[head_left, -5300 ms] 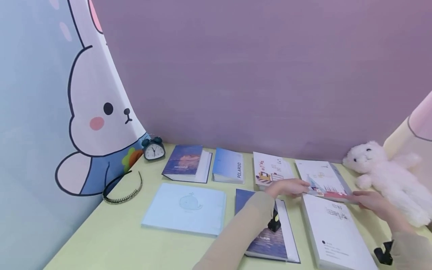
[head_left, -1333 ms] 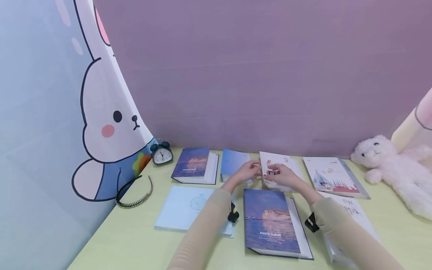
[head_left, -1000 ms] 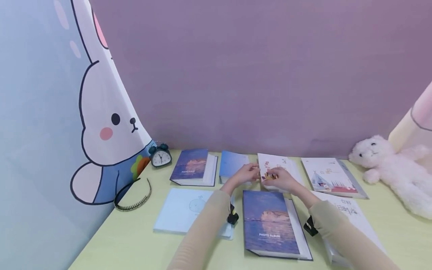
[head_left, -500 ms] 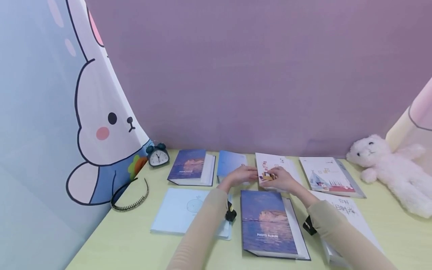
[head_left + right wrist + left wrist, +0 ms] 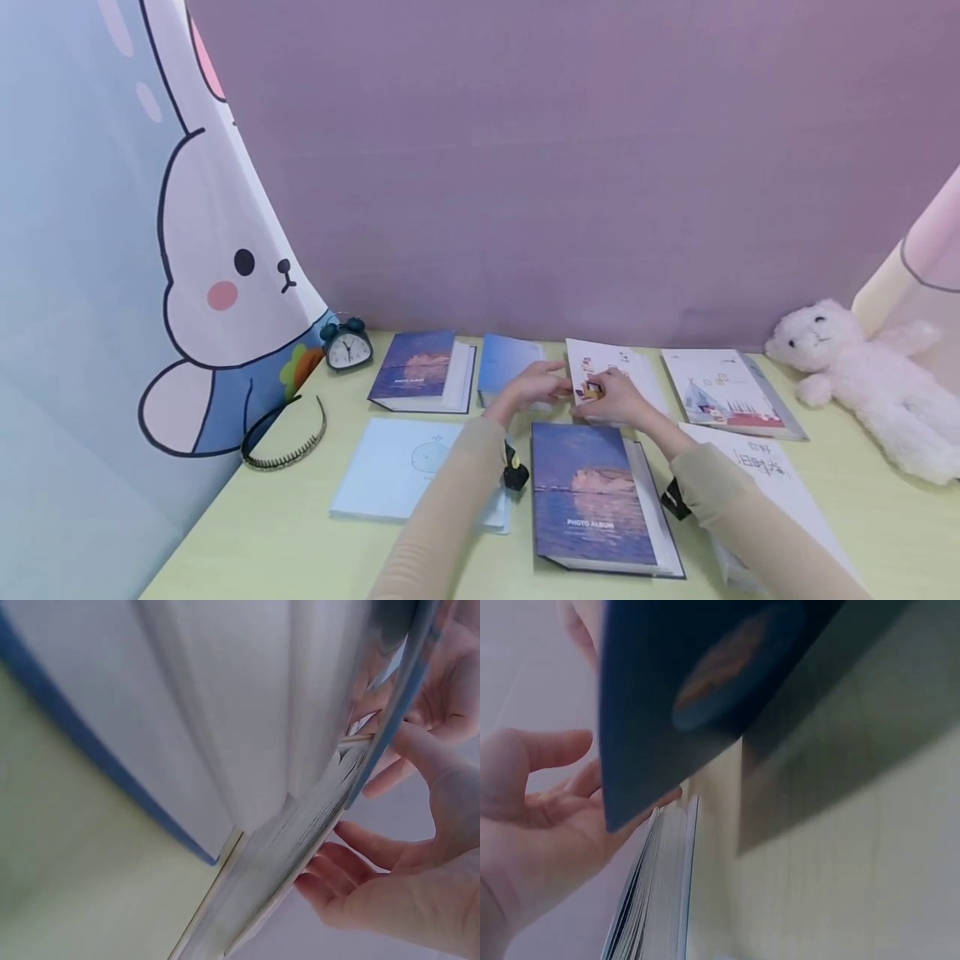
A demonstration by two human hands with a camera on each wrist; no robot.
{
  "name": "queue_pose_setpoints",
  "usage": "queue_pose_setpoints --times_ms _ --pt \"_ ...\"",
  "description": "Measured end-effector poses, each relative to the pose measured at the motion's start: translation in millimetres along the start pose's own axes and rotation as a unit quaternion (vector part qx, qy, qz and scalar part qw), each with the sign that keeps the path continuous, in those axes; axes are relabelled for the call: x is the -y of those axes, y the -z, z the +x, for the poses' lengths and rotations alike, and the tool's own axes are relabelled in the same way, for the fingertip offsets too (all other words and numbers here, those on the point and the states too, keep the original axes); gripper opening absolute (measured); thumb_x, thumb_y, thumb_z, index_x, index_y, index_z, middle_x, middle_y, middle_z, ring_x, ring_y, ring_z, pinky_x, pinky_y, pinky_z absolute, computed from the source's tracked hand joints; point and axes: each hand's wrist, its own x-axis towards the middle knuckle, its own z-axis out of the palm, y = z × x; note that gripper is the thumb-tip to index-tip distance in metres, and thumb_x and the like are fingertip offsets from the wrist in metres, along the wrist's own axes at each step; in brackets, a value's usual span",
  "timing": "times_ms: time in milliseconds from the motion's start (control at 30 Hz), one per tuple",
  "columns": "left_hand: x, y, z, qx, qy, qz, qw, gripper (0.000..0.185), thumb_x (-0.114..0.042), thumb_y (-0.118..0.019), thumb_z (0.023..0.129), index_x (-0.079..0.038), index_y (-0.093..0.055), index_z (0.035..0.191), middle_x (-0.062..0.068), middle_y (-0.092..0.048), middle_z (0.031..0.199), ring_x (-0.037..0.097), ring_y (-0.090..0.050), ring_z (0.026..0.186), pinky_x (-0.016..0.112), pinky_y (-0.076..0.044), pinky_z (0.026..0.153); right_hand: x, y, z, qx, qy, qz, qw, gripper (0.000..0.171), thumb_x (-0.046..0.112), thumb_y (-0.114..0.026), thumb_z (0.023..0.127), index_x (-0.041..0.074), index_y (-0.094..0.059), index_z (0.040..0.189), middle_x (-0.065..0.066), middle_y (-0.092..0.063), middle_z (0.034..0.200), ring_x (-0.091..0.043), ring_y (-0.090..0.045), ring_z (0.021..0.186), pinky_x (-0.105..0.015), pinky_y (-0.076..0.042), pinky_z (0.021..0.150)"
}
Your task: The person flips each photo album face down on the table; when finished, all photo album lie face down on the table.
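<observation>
Both hands are at a white album [image 5: 630,371] with a colourful printed cover, lying in the back row. My left hand [image 5: 534,385] reaches over the blue album [image 5: 510,354], its fingertips by the white album's left edge. In the left wrist view the thumb of that hand [image 5: 547,817] stands apart from the fingers, beside the page edges. My right hand [image 5: 617,400] rests over the lower part of the white cover, thumb toward the near left corner. In the right wrist view its fingers [image 5: 352,851] touch the cover's edge.
Nearer lie a dark photo album [image 5: 592,492], a pale blue whale album [image 5: 382,471] and a thick white book [image 5: 772,475]. Another photo album [image 5: 412,367] and a tent-print album [image 5: 720,383] flank the back row. An alarm clock [image 5: 348,346], headband [image 5: 281,454] and plush bear [image 5: 877,367] stand around.
Over five seconds both hands have moved left from the tent-print album to the white album beside it. Lately they stay there with small finger shifts, and the head view drifts slightly.
</observation>
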Motion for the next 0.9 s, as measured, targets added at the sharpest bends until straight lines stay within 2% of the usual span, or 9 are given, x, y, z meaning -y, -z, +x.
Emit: queue_pose_setpoints --times_ms 167,267,400,467,633,767,833,900 --pt "-1.9 -6.6 0.1 -0.039 0.006 -0.041 0.9983 0.061 -0.007 -0.056 0.091 -0.007 -0.030 0.147 0.017 -0.070 0.103 0.025 -0.068 0.095 0.036 -0.057 0.080 2 4 -2 0.011 0.007 0.012 1.000 0.078 0.032 -0.077 0.074 -0.015 -0.047 0.128 -0.027 -0.051 0.112 -0.030 -0.052 0.090 -0.042 -0.047 0.077" --pt "-5.4 -10.6 -1.1 -0.050 -0.005 -0.063 0.9967 0.059 -0.007 -0.054 0.093 -0.011 -0.031 0.147 0.016 -0.069 0.107 0.026 -0.067 0.099 0.036 -0.057 0.081 2 9 -1 0.002 0.012 0.014 1.000 0.073 0.030 -0.076 0.075 -0.015 -0.049 0.126 -0.023 -0.054 0.104 -0.026 -0.052 0.084 -0.037 -0.046 0.072" --pt "-11.9 -13.0 -2.2 -0.062 -0.027 -0.084 0.9941 0.056 -0.008 -0.054 0.093 -0.013 -0.035 0.145 0.017 -0.066 0.112 0.028 -0.063 0.106 0.036 -0.056 0.084 2 18 3 -0.005 0.024 0.019 1.000 0.051 0.028 -0.073 0.080 -0.008 -0.062 0.114 -0.014 -0.053 0.086 -0.021 -0.047 0.073 -0.030 -0.040 0.062" --pt "-15.4 -13.7 -3.8 -0.067 -0.033 -0.090 0.9932 0.055 -0.009 -0.054 0.094 -0.015 -0.036 0.145 0.016 -0.065 0.113 0.027 -0.062 0.107 0.038 -0.056 0.083 3 22 3 -0.007 0.030 0.022 0.999 0.047 0.029 -0.071 0.082 -0.006 -0.063 0.113 -0.014 -0.055 0.084 -0.020 -0.047 0.072 -0.029 -0.039 0.061" --pt "-25.2 -14.3 -7.2 -0.063 -0.040 -0.122 0.9897 0.055 -0.011 -0.053 0.096 -0.020 -0.033 0.147 0.015 -0.060 0.124 0.027 -0.061 0.110 0.047 -0.054 0.086 7 31 2 -0.019 0.018 0.042 0.999 0.057 0.033 -0.067 0.085 -0.008 -0.056 0.124 -0.020 -0.063 0.097 -0.022 -0.052 0.076 -0.028 -0.042 0.063" --pt "-32.0 -14.1 -8.6 -0.043 -0.046 -0.146 0.9873 0.056 -0.011 -0.051 0.097 -0.024 -0.032 0.147 0.013 -0.051 0.137 0.030 -0.056 0.118 0.053 -0.050 0.089 9 36 1 -0.028 0.005 0.060 0.998 0.058 0.036 -0.064 0.088 -0.006 -0.055 0.126 -0.023 -0.064 0.106 -0.024 -0.057 0.084 -0.027 -0.045 0.065" --pt "-35.0 -13.8 -9.4 -0.027 -0.050 -0.164 0.9848 0.058 -0.006 -0.050 0.096 -0.024 -0.030 0.148 0.013 -0.045 0.143 0.032 -0.053 0.121 0.056 -0.048 0.092 9 39 -1 -0.032 0.000 0.070 0.997 0.057 0.035 -0.062 0.090 -0.006 -0.053 0.128 -0.024 -0.063 0.109 -0.027 -0.059 0.089 -0.030 -0.048 0.069" --pt "-37.7 -13.2 -10.3 -0.011 -0.055 -0.176 0.9828 0.061 -0.002 -0.049 0.095 -0.024 -0.029 0.148 0.012 -0.040 0.146 0.032 -0.051 0.123 0.055 -0.047 0.093 9 42 -3 -0.033 -0.010 0.094 0.995 0.058 0.035 -0.060 0.091 -0.005 -0.049 0.132 -0.025 -0.061 0.117 -0.033 -0.060 0.099 -0.037 -0.052 0.078"
